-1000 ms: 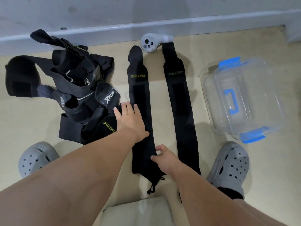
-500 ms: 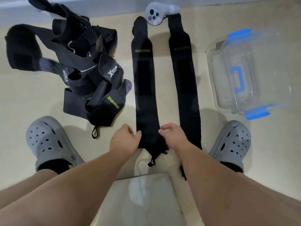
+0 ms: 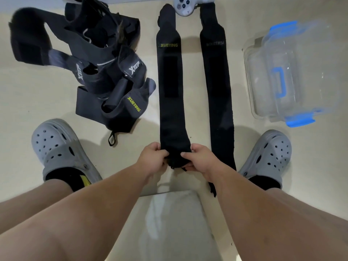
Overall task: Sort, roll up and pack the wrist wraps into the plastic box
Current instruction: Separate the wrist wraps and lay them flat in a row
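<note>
left hand (image 3: pixel 153 159): pinches wrist wrap (image 3: pixel 170 110) end | right hand (image 3: pixel 197 160): pinches it too

The wrist wrap (image 3: pixel 170 91) between the left hand (image 3: pixel 152 159) and the right hand (image 3: pixel 197 159) is black, with yellow-green XUEYING lettering. Just right of the right hand, a second wrap (image 3: pixel 218 91) is black with faint grey lettering. Beyond the left hand, the heap of wraps (image 3: pixel 105 72) is black and dark grey, printed XTEP in white and XUEYING in yellow-green. Further right, the plastic box (image 3: pixel 263 110) is clear with blue clips. The 2 clogs (image 3: pixel 56 147) are grey with round holes.
</note>
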